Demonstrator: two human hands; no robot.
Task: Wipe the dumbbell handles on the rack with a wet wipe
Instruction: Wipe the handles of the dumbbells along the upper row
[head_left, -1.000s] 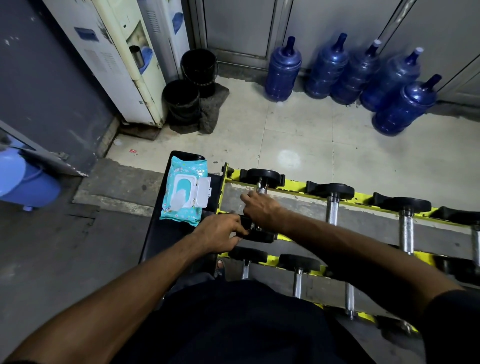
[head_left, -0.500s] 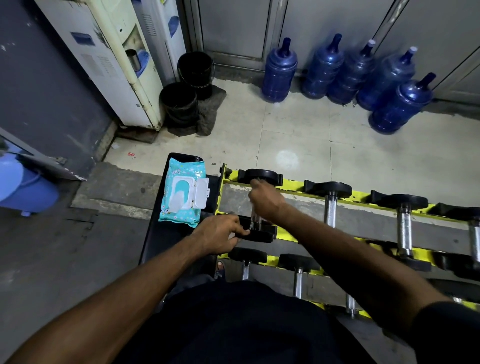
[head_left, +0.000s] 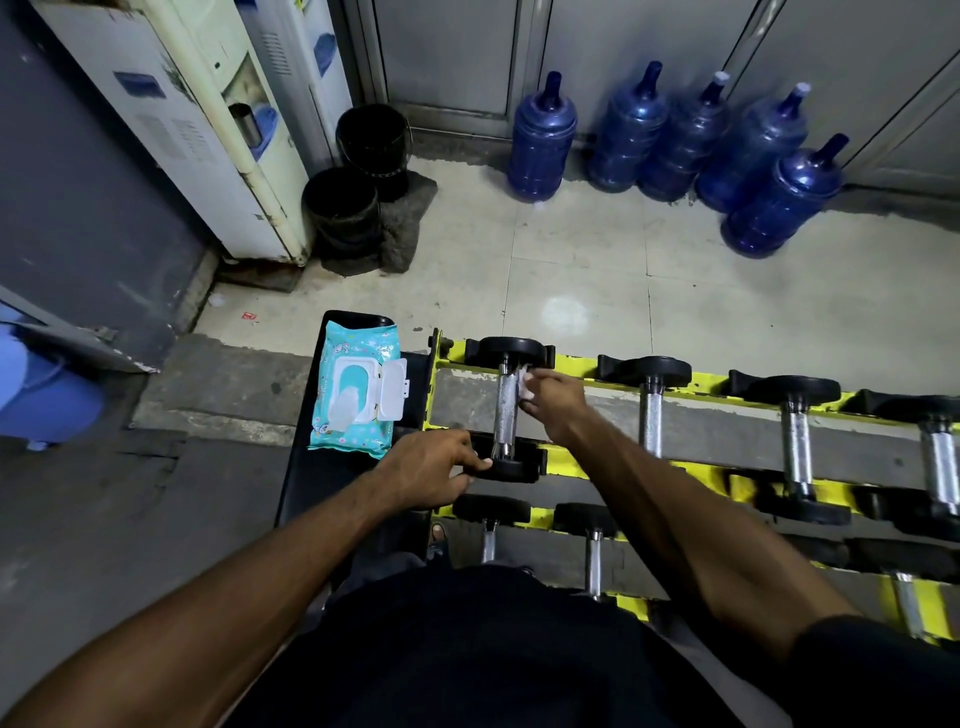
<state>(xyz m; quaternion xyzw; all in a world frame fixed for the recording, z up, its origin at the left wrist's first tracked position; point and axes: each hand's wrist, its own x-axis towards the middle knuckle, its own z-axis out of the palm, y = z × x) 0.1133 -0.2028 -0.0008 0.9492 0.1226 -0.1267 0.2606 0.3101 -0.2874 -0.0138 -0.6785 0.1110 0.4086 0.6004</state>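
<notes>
Knurled chrome dumbbell handle (head_left: 505, 410): likely heavy, rigid, grippy. Left hand (head_left: 431, 475) curls round black near weight head (head_left: 514, 462); right hand (head_left: 553, 397) pinches white wet wipe (head_left: 523, 376).

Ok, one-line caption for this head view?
Right hand holds a wet wipe to the leftmost dumbbell's handle; left hand grips its near end.
</notes>
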